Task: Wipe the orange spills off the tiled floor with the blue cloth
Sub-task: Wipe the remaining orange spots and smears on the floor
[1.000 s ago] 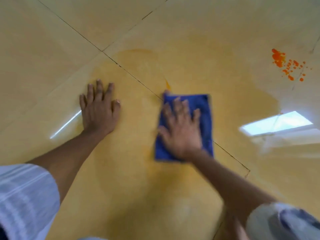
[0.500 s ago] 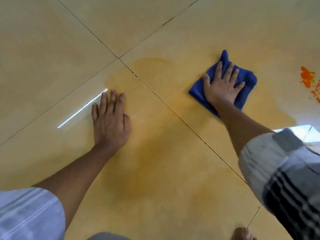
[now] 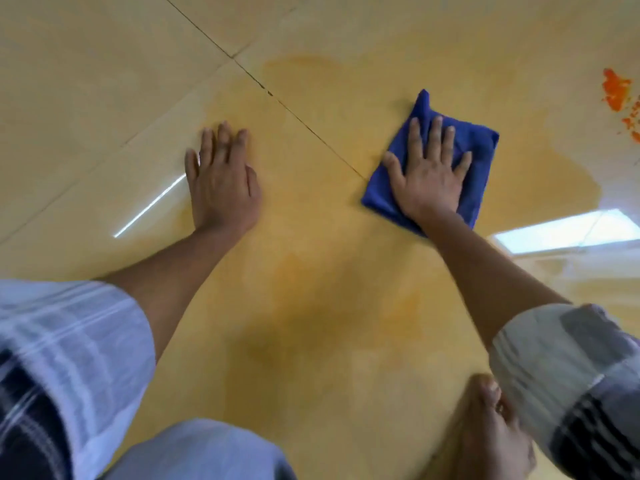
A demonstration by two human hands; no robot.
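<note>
My right hand presses flat, fingers spread, on the folded blue cloth, which lies on the tiled floor right of the diagonal grout line. A wide, pale orange smear covers the floor around and below the cloth. Bright orange spill spots sit at the far right edge, well apart from the cloth. My left hand rests flat on the floor to the left, fingers straight, holding nothing.
A bare foot stands at the bottom right beside my right sleeve. My knee shows at the bottom centre. A bright window reflection lies on the floor at the right.
My right hand slid the cloth from near me out to the right and far side, then drew it back a little. The left hand stayed planted on the floor.
</note>
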